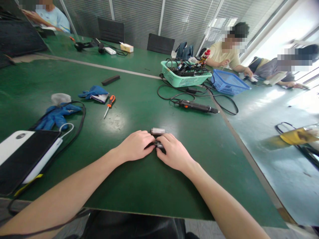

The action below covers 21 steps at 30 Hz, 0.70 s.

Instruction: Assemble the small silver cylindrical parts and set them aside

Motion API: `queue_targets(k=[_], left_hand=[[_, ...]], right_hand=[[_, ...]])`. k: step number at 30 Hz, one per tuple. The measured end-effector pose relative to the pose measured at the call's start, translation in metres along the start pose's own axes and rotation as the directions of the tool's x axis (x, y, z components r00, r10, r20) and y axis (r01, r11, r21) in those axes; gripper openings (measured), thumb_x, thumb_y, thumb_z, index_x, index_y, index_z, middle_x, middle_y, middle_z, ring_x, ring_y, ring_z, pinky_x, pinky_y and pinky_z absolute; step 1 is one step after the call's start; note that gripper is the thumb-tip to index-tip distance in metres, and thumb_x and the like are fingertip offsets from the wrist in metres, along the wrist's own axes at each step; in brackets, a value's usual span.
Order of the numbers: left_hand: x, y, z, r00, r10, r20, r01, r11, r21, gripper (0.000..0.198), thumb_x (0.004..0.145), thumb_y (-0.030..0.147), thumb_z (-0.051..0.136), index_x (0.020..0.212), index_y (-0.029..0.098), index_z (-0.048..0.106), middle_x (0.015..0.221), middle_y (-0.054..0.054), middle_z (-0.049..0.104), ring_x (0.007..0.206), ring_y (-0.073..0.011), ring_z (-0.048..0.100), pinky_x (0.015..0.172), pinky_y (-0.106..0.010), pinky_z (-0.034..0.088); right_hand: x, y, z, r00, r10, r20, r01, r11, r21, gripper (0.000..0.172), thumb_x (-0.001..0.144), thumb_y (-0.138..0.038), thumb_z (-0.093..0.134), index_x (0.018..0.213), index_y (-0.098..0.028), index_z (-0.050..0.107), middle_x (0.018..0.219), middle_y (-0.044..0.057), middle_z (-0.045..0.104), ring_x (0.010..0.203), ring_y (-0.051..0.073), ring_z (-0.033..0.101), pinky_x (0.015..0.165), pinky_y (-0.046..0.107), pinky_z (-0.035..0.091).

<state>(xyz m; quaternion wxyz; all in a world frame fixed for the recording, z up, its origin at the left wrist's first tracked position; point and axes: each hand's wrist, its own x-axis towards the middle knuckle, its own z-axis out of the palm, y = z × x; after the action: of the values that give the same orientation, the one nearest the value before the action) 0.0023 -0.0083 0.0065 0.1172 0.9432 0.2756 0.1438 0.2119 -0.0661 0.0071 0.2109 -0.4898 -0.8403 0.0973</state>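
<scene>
Both hands meet over the green tabletop (149, 186), low and near its front edge. In my right hand (175, 152) the thumb and fingers close round a small metal cylinder (159, 145), most of it hidden by the fingers. My left hand (137, 146) is closed at the cylinder's dark left end, pinching a small dark piece (150, 145). Whether the two pieces are joined cannot be made out. Just beyond the fingertips a silver metal cylinder (158, 131) lies on its side.
An orange-handled screwdriver (110, 105) and blue gloves (56, 116) lie left, beyond a power bank (30, 156). An electric screwdriver (196, 107) with its cable lies right, before a green basket (185, 78) of cables and a blue basket (228, 83). Several people sit around the table.
</scene>
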Motion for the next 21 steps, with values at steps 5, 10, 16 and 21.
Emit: queue_targets(k=[5, 10, 16, 21], left_hand=[[0.0001, 0.0005, -0.0008, 1.000, -0.010, 0.011, 0.010, 1.000, 0.007, 0.015, 0.098, 0.028, 0.057, 0.096, 0.017, 0.067, 0.092, -0.006, 0.068, 0.089, -0.0222, 0.063, 0.082, -0.036, 0.047], [-0.0002, 0.0001, -0.0008, 1.000, -0.008, 0.014, 0.008, 1.000, 0.001, 0.013, 0.097, 0.026, 0.058, 0.097, 0.017, 0.067, 0.093, -0.005, 0.068, 0.089, -0.0220, 0.062, 0.083, -0.036, 0.047], [0.0003, -0.0001, 0.0000, 1.000, -0.005, 0.021, 0.005, 1.000, 0.000, 0.013, 0.097, 0.026, 0.058, 0.097, 0.017, 0.067, 0.093, -0.005, 0.068, 0.089, -0.0221, 0.062, 0.082, -0.036, 0.047], [0.0002, -0.0004, 0.0003, 1.000, -0.010, 0.023, 0.010, 1.000, 0.000, 0.013, 0.098, 0.026, 0.058, 0.097, 0.017, 0.067, 0.093, -0.005, 0.068, 0.090, -0.0220, 0.063, 0.083, -0.036, 0.047]], right_hand=[[0.0000, 0.0021, 0.0025, 1.000, 0.004, -0.018, -0.004, 1.000, 0.005, 0.015, 0.091, -0.019, 0.059, 0.107, -0.021, 0.060, 0.106, 0.010, 0.064, 0.103, 0.027, 0.060, 0.094, 0.042, 0.053], [0.0001, 0.0022, 0.0024, 1.000, 0.009, -0.018, -0.009, 1.000, 0.001, 0.016, 0.091, -0.019, 0.059, 0.107, -0.020, 0.061, 0.107, 0.010, 0.065, 0.104, 0.027, 0.060, 0.094, 0.042, 0.053], [-0.0008, 0.0028, 0.0031, 1.000, 0.006, -0.026, -0.006, 1.000, 0.001, 0.018, 0.091, -0.019, 0.060, 0.109, -0.020, 0.061, 0.109, 0.010, 0.065, 0.105, 0.028, 0.060, 0.094, 0.042, 0.053], [-0.0003, 0.0025, 0.0018, 1.000, 0.000, -0.028, 0.000, 1.000, 0.013, 0.019, 0.090, -0.018, 0.060, 0.109, -0.020, 0.061, 0.110, 0.011, 0.066, 0.107, 0.028, 0.060, 0.094, 0.043, 0.054]])
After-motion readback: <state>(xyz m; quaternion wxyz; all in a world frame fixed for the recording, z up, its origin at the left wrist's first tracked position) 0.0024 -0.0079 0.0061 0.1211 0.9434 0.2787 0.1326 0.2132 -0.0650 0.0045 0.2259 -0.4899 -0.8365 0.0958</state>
